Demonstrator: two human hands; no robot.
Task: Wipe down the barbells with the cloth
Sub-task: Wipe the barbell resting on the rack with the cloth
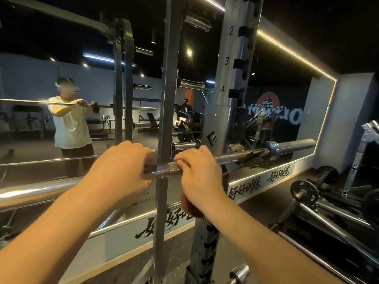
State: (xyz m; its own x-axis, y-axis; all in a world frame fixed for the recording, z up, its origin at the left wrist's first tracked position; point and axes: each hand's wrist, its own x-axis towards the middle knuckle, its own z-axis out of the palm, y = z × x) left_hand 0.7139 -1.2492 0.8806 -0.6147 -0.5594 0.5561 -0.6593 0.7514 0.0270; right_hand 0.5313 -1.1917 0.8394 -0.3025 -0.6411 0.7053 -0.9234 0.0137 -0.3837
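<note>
Both hands are curled over the barbell (171, 168). The left hand (121, 171) grips bare steel; the right hand (198, 177) holds a brown cloth (190, 208) against the bar, the rest hanging just under it. I would brace w/ the left & slide the right while twisting: between the hands the bar is rough, knurled; left of them, smooth & shiny.
</note>
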